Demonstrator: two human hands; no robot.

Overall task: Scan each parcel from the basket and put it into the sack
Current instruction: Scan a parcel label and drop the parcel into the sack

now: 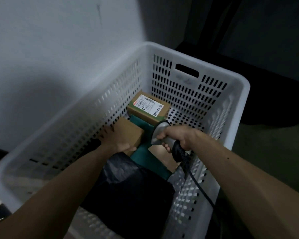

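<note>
Cardboard parcel (149, 109), barcode label (149, 104), print unreadable

Parcels (149, 107) crowd the basket (238, 94) floor; far-right corner bare.

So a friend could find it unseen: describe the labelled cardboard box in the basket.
Look into the large white slotted plastic basket, toward its far end wall. A brown cardboard box lies there. Unlike the plain brown box that the left hand grips, it carries a white barcode label on top.
</note>
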